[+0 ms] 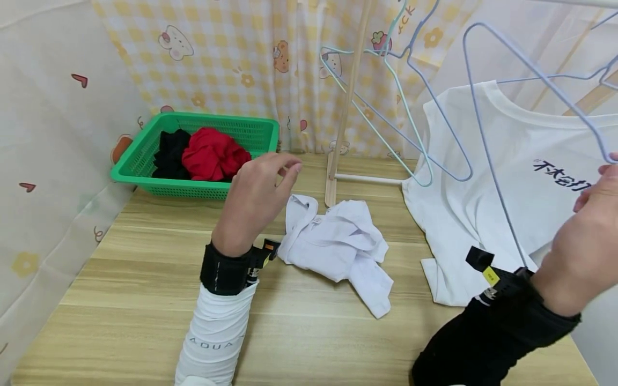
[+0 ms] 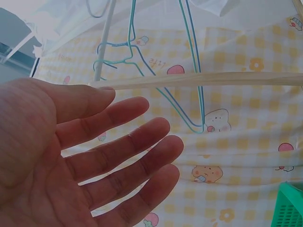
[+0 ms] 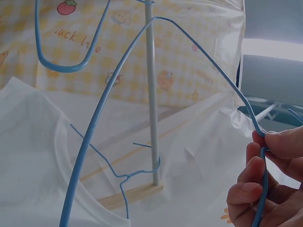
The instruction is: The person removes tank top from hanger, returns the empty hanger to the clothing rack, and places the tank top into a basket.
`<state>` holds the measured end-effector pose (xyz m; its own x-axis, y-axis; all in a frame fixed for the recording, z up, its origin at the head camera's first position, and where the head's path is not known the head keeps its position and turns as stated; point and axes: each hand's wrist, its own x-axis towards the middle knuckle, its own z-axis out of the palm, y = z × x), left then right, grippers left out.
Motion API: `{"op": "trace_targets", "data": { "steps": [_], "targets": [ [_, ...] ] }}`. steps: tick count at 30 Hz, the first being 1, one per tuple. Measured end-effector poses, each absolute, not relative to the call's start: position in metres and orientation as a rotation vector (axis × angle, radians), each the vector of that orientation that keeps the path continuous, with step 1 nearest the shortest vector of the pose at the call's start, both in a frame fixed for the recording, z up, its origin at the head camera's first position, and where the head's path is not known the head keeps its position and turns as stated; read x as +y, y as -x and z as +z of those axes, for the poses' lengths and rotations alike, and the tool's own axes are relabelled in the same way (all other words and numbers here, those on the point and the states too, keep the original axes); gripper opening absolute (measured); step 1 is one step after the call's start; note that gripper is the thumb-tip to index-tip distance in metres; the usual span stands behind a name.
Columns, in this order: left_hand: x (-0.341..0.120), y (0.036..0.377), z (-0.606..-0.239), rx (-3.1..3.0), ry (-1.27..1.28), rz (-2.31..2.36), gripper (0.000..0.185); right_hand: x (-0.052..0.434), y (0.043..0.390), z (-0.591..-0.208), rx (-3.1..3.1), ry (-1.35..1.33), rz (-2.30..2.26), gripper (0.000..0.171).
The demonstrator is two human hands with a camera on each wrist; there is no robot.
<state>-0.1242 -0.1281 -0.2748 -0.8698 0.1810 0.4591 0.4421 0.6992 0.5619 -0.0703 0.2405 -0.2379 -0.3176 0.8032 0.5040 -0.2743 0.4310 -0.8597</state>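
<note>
My right hand (image 1: 589,241) pinches a blue wire hanger (image 1: 545,80) near its neck, off the table at the right. In the right wrist view, thumb and fingers curl round the hanger wire (image 3: 84,146), which spans the view. My left hand (image 1: 253,195) is raised over the table, holding nothing; the left wrist view shows its fingers (image 2: 137,142) spread and slightly bent. A crumpled white garment (image 1: 333,246) with a collar lies on the table just right of the left hand. Behind the held hanger, a white T-shirt (image 1: 502,177) with dark lettering hangs on the rack.
A green basket (image 1: 217,118) at the back left holds red cloth (image 1: 212,155) and black cloth (image 1: 171,153). The rack's wooden post (image 1: 348,96) stands at the back, with a green hanger (image 1: 409,112) and a blue one beside it. A checked curtain (image 1: 251,32) hangs behind.
</note>
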Motion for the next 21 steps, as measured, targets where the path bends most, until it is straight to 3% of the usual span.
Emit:
{"op": "trace_targets", "data": {
  "steps": [21],
  "targets": [
    [-0.128, 0.128, -0.276, -2.574, 0.485, -0.955, 0.025, 0.218, 0.111, -0.236, -1.755, 0.277, 1.132, 0.022]
  ]
}}
